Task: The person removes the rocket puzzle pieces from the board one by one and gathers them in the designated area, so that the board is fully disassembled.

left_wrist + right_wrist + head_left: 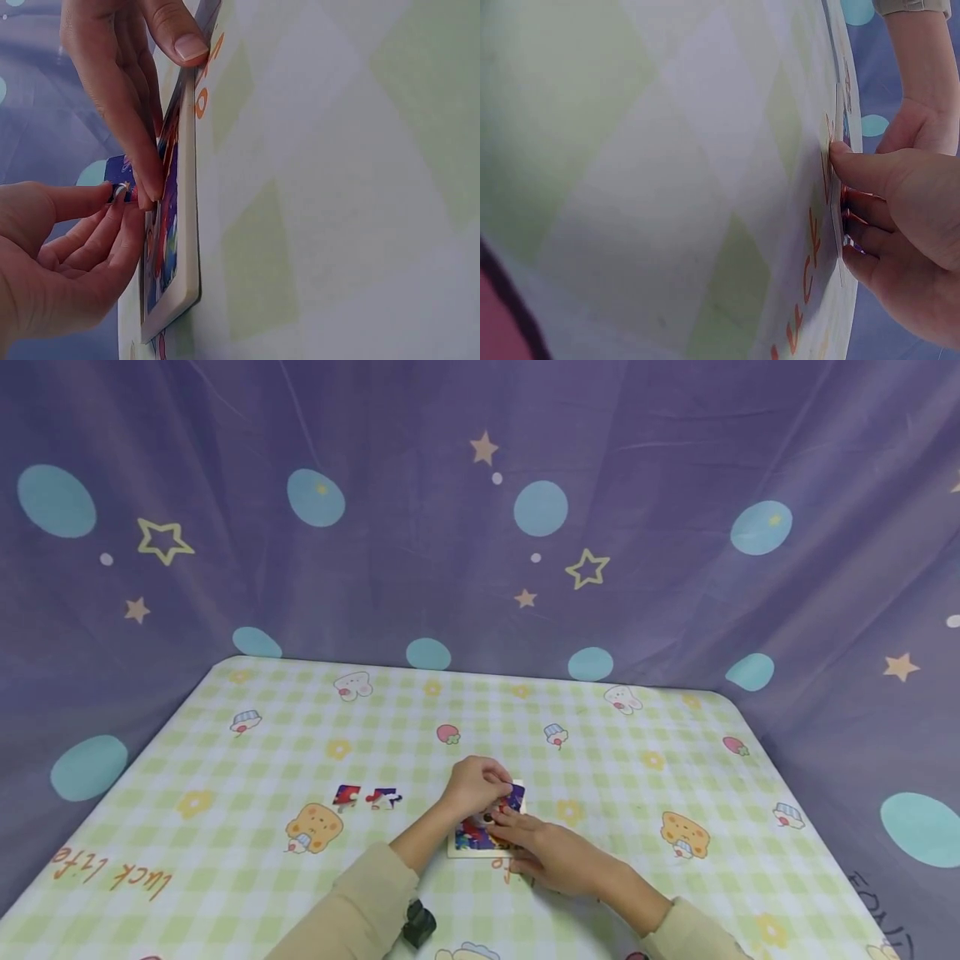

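A small jigsaw puzzle [471, 835] with a purple, red and blue picture lies in a pale-rimmed tray [480, 854] at the front middle of the table. Over its far side, my left hand [474, 787] pinches a dark blue puzzle piece [118, 169] between thumb and fingers, tilted up from the board. My right hand [558, 857] lies over the tray's right side. Its extended fingers rest on the picture, and the thumb [841, 148] touches the near edge. Both hands hide much of the picture.
Two loose puzzle pieces, one mostly red [347, 795] and one purple and white [384, 798], lie left of the tray. A small black object [418, 924] sits by the left sleeve. The checked tablecloth [645, 802] meets a purple curtain [420, 527] behind.
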`<state>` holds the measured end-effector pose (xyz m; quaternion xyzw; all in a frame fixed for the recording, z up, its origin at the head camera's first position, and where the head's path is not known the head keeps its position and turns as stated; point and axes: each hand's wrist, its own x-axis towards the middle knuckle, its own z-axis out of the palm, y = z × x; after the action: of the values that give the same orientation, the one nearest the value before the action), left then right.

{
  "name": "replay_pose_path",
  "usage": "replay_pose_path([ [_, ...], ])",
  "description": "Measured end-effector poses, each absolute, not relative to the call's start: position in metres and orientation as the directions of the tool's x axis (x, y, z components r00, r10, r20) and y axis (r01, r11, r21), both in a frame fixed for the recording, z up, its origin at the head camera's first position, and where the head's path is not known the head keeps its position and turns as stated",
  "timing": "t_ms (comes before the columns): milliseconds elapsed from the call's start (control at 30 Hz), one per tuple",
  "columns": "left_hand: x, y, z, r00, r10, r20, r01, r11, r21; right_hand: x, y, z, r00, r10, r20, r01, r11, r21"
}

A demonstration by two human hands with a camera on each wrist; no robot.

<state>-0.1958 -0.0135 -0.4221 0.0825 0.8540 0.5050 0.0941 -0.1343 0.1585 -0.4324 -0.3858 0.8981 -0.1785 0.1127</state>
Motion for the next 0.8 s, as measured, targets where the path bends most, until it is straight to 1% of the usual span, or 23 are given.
replay_pose_path([
  [133, -0.195, -0.015, -0.422, -0.972, 0.226, -0.066, 0.052, 0.479, 0.876, -0.134, 0.158, -0.433, -0.674, -0.736, -0.060, -0.659, 0.636, -0.402],
  [567, -0.198, -0.021, -0.426, -0.975, 0.190, -0.113, -0.008, 0.480, 0.877, -0.133, 0.159, -0.434, -0.668, -0.744, -0.027, -0.678, 0.623, -0.389],
  [800, -0.202, -0.028, -0.424, -0.988, 0.131, -0.077, -0.005, 0.476, 0.879, -0.132, 0.159, -0.432, -0.679, -0.733, -0.055, -0.651, 0.634, -0.417],
])
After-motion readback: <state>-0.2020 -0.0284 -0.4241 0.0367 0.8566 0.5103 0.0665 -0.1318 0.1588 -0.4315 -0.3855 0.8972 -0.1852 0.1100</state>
